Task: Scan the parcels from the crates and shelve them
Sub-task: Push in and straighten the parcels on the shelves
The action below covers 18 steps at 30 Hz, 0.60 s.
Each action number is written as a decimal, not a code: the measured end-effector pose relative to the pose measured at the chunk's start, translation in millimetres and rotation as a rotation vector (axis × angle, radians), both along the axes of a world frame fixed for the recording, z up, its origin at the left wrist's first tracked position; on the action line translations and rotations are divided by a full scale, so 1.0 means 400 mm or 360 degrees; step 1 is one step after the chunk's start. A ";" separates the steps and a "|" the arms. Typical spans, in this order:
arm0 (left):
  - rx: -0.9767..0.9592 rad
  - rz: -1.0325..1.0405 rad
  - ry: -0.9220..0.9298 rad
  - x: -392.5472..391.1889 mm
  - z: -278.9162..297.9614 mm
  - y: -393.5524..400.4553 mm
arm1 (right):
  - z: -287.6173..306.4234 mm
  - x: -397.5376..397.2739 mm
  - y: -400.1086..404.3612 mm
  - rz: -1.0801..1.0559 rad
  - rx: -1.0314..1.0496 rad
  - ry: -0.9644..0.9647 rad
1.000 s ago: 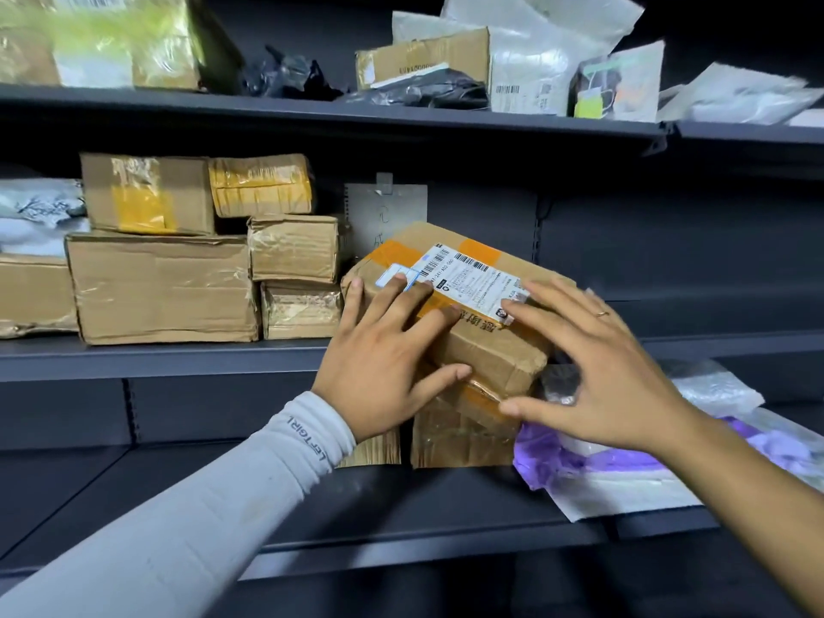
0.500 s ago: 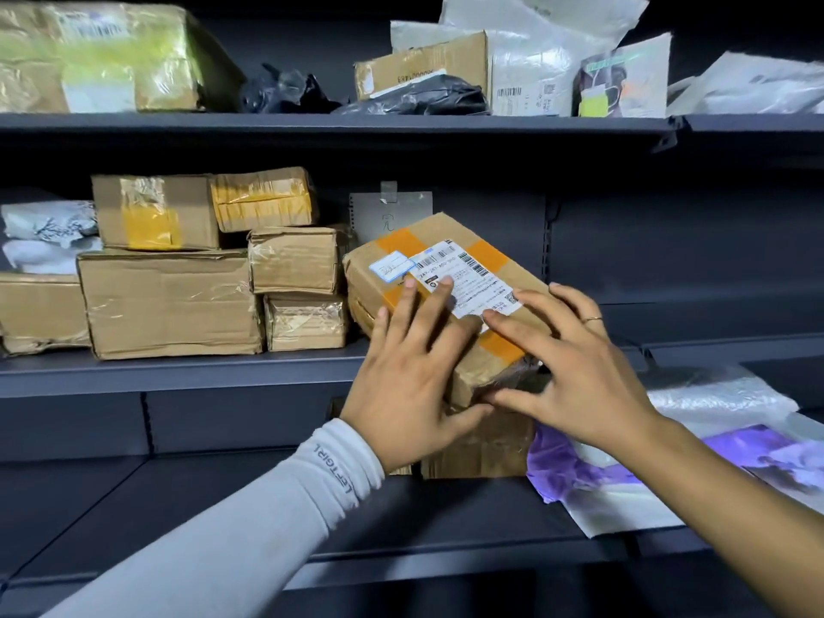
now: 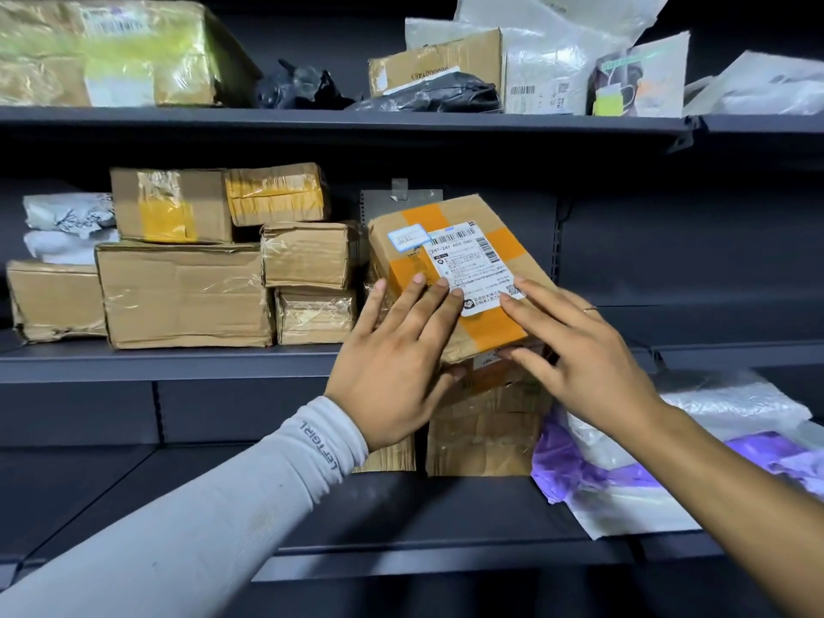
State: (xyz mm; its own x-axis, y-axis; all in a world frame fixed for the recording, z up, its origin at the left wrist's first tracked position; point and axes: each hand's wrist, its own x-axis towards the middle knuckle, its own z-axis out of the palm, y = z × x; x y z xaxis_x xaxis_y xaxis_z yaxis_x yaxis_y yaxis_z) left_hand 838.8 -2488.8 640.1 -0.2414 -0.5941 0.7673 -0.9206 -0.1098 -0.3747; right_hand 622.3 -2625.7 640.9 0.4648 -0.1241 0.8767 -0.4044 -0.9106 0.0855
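While both hands steady it, the brown cardboard parcel with orange tape and a white barcode label (image 3: 459,278) sits tilted, its far end raised towards the middle shelf (image 3: 178,359) and its near end resting on a stack of taped brown boxes (image 3: 484,434) standing on the lower shelf (image 3: 401,506).

A slip looks the likeliest fault. Judging by the slope, the parcel could slide off the stack towards the person once the pressure eases, or nudge the boxes beneath out of line. A push towards the left could also knock the small taped cartons (image 3: 310,283) just beyond the left hand (image 3: 397,372).

That left hand lies flat and spread wide, fingertips (image 3: 441,287) pressing the parcel's top face at the label's lower edge, thumb down against the near side. It grips nothing. The right hand (image 3: 579,350) is likewise spread, fingers straight on the label's near corner. Its thumb reaches under the parcel's near edge, though shadow there makes it hard to say whether it hooks the box or only touches it.

Below and outside the right hand lies a soft clear-and-purple plastic mailer (image 3: 624,475). Beyond the left hand, larger brown cartons (image 3: 183,296) fill the middle shelf, and above both hands the top shelf (image 3: 312,122) carries boxes and plastic bags.
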 end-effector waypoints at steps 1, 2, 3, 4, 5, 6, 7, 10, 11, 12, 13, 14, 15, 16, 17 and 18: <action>-0.0017 0.0017 -0.0012 0.001 0.010 0.004 | 0.006 0.004 0.004 -0.0017 -0.0004 -0.0016; -0.0041 0.0028 -0.0014 0.003 0.021 0.009 | 0.016 0.009 0.009 -0.0029 -0.0003 -0.0034; -0.0075 0.0034 -0.0002 0.004 0.036 0.013 | 0.031 0.016 0.015 -0.0040 0.0004 -0.0048; -0.0107 0.0040 0.0016 0.006 0.054 0.017 | 0.049 0.024 0.022 -0.0056 0.0021 -0.0055; -0.0132 0.0045 0.0038 0.010 0.071 0.018 | 0.069 0.035 0.030 -0.0080 0.0047 -0.0051; -0.0152 0.0055 0.0054 0.016 0.089 0.018 | 0.092 0.049 0.037 -0.0113 0.0077 -0.0041; -0.0169 0.0071 0.0055 0.023 0.104 0.014 | 0.113 0.065 0.043 -0.0150 0.0113 -0.0026; -0.0213 0.0126 0.0054 0.049 0.124 -0.004 | 0.148 0.118 0.052 -0.0189 0.0213 0.0012; -0.0219 0.0149 0.0076 0.058 0.124 -0.012 | 0.153 0.134 0.053 -0.0177 0.0235 0.0007; -0.0225 0.0175 0.0103 0.065 0.123 -0.019 | 0.156 0.150 0.054 -0.0168 0.0260 -0.0002; -0.0244 0.0200 0.0130 0.072 0.120 -0.025 | 0.158 0.164 0.056 -0.0166 0.0283 -0.0015; -0.0275 0.0224 0.0156 0.079 0.118 -0.031 | 0.159 0.180 0.058 -0.0168 0.0300 -0.0029; -0.0307 0.0250 0.0175 0.087 0.116 -0.037 | 0.160 0.196 0.060 -0.0173 0.0313 -0.0046; -0.0331 0.0273 0.0178 0.094 0.114 -0.041 | 0.162 0.212 0.060 -0.0181 0.0324 -0.0066; -0.0354 0.0287 0.0163 0.100 0.111 -0.046 | 0.164 0.228 0.058 -0.0187 0.0333 -0.0087; -0.0382 0.0294 0.0135 0.104 0.105 -0.052 | 0.167 0.243 0.056 -0.0190 0.0339 -0.0107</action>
